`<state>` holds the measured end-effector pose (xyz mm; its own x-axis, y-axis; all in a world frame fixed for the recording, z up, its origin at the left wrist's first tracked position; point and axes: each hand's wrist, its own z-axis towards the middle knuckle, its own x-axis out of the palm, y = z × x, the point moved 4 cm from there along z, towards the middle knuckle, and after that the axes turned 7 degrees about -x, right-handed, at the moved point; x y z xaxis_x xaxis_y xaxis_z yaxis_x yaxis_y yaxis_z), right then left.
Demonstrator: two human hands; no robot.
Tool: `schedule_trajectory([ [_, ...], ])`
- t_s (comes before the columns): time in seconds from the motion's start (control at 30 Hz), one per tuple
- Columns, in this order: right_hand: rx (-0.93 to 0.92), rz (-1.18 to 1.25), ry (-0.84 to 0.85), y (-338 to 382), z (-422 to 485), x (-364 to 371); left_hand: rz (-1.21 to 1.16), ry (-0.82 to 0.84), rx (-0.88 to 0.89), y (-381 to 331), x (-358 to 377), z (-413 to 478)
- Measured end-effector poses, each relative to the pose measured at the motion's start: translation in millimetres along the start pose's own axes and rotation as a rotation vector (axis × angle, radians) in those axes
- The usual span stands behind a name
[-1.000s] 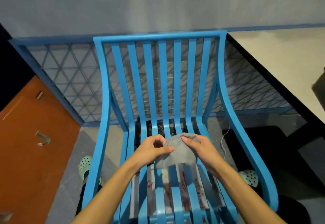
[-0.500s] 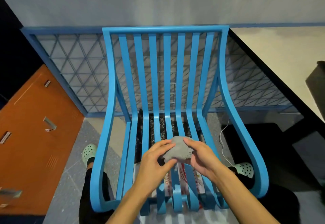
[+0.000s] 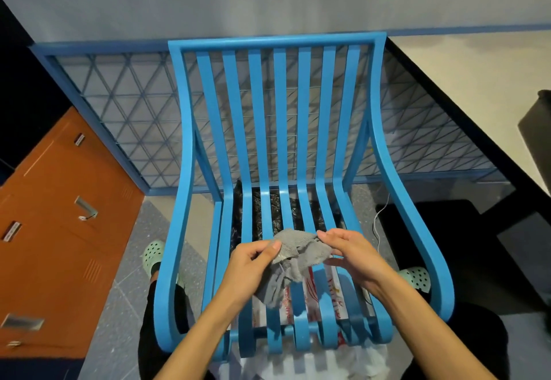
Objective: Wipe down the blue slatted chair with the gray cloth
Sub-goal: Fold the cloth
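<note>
The blue slatted chair stands in front of me, its back toward the wall and its seat slats running toward me. Above the front half of the seat I hold the gray cloth crumpled between both hands. My left hand pinches its left side with thumb and fingers. My right hand pinches its upper right edge with the fingertips. A loose end of the cloth hangs down toward the slats.
An orange metal cabinet stands at the left. A blue mesh railing runs behind the chair. A black bag and a white printed bag lie under the seat. My feet in green clogs flank the chair.
The camera view has drawn back and up, showing more of the chair front. The cloth has been opened out a little between my hands, with an end now hanging down.
</note>
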<state>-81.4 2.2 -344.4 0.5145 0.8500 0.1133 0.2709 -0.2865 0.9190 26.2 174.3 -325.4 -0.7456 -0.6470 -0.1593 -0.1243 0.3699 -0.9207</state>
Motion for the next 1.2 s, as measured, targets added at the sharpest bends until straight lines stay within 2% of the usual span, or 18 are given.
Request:
schedule_trajectory([
  [0.1,0.127,0.238,0.029,-3.6,-1.0,5.0,0.058,0.04,-0.015,4.8,5.4,-0.2],
  [0.17,0.156,0.307,0.05,-5.8,-2.9,11.1,-0.004,0.001,-0.032,7.1,7.9,-1.2],
  [0.27,0.094,0.378,0.063,-2.1,-5.4,16.0,-0.396,-0.072,-0.201,15.8,8.7,0.6],
  [0.37,0.104,0.224,0.112,-5.5,-10.4,21.7,-0.785,-0.002,-0.334,22.2,13.4,1.5],
  [0.47,0.181,0.123,0.196,-15.0,-17.0,32.4,-0.941,0.075,-0.421,30.6,18.5,1.3],
  [0.53,0.152,0.107,0.171,-14.6,-18.4,35.3,-0.898,0.121,-0.375,34.3,19.6,2.9],
  [0.6,0.087,0.088,0.111,-11.2,-16.7,34.4,-0.739,0.117,-0.312,38.7,19.4,3.7],
  [0.73,0.007,0.088,0.081,-9.6,-15.5,33.7,-0.567,0.029,-0.291,51.7,18.4,4.9],
  [0.87,0.009,0.271,0.102,-16.0,-18.9,34.4,-0.406,-0.125,-0.26,51.8,14.5,4.4],
  [0.93,0.006,0.191,0.049,-19.5,-17.5,33.3,-0.333,-0.172,-0.249,50.5,15.1,1.4],
  [1.0,-0.004,0.057,0.005,-21.4,-15.3,30.8,-0.305,-0.142,-0.253,49.9,20.1,-2.1],
  [1.1,-0.017,0.172,0.045,-19.6,-13.8,30.7,-0.359,-0.062,-0.31,50.6,26.5,-4.4],
  [1.2,0.048,0.269,0.025,-20.2,-14.3,23.4,-0.447,0.014,-0.373,52.5,30.8,-6.4],
])
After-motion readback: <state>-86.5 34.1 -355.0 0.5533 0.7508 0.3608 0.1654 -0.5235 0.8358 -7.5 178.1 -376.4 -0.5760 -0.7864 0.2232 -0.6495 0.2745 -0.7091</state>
